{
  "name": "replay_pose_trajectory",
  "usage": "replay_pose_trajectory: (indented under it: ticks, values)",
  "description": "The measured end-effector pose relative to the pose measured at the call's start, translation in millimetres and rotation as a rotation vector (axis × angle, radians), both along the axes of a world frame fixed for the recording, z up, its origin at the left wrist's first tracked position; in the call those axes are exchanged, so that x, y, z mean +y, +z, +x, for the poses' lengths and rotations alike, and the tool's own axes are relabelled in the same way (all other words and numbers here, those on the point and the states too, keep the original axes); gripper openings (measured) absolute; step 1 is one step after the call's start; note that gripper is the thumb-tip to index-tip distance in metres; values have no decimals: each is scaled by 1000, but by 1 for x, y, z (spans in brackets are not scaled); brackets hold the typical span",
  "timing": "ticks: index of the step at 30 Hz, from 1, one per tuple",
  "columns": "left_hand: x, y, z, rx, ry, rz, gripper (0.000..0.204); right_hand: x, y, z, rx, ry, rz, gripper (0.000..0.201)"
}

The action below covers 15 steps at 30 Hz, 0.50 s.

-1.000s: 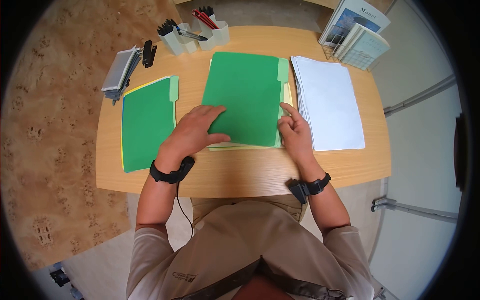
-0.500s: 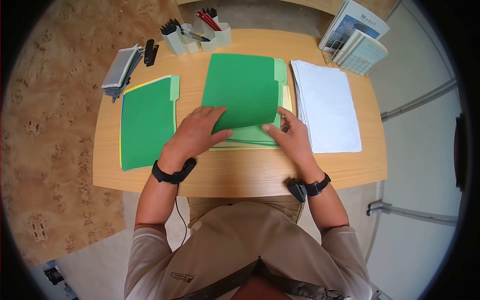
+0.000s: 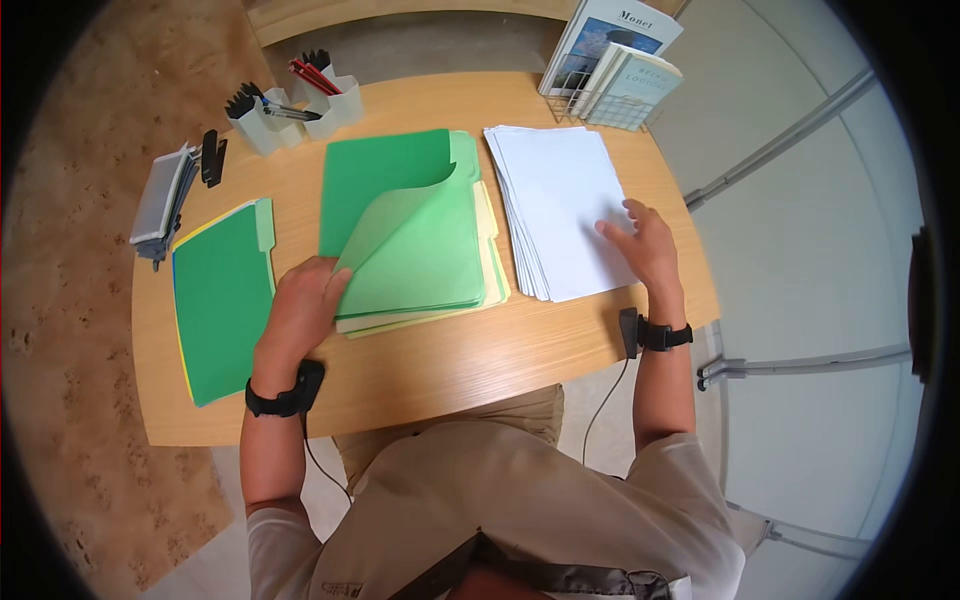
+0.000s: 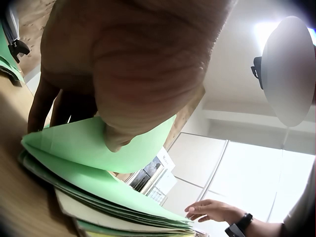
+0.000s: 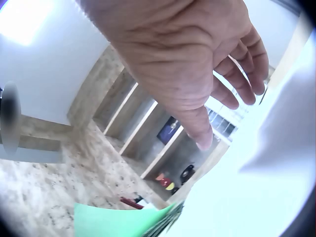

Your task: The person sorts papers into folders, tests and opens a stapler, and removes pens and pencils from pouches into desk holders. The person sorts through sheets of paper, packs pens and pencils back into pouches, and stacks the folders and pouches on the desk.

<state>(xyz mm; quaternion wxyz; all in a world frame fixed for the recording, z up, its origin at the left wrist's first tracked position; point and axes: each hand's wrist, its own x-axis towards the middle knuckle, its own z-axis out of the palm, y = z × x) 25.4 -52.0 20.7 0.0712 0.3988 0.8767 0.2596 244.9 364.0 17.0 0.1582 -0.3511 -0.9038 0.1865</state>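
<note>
In the head view, a stack of green and cream folders (image 3: 420, 270) lies mid-desk, its top green cover folded back from the right in a curl. My left hand (image 3: 305, 305) pinches that cover at its lower left; the left wrist view shows the thumb on the pale green sheet (image 4: 89, 148) and the fingers behind it. My right hand (image 3: 648, 245) hovers at the right side of the white paper stack (image 3: 560, 210), fingers relaxed and apart, holding nothing. In the right wrist view the right hand (image 5: 197, 64) is above the paper (image 5: 256, 182).
Another green folder pile (image 3: 225, 300) lies at the left. Behind it are a tray of grey cases (image 3: 163, 200) and a black stapler (image 3: 213, 158). Pen holders (image 3: 300, 120) stand at the back, and a wire rack with books (image 3: 625, 85) at the back right.
My right hand has left the folder's edge and moved right to the paper stack. The top cover is now folded over leftward, held by my left hand. The head view has turned right.
</note>
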Motion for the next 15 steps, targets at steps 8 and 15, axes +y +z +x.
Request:
replay_pose_trajectory:
  ticks: [8,15]
  values:
    - [-2,1,0,-36,25,6,27,19,-24,18,-39,-155,60,66]
    - [-4,-1,-1,-28,26,42,26,32,-24,24,39,-144,110,28]
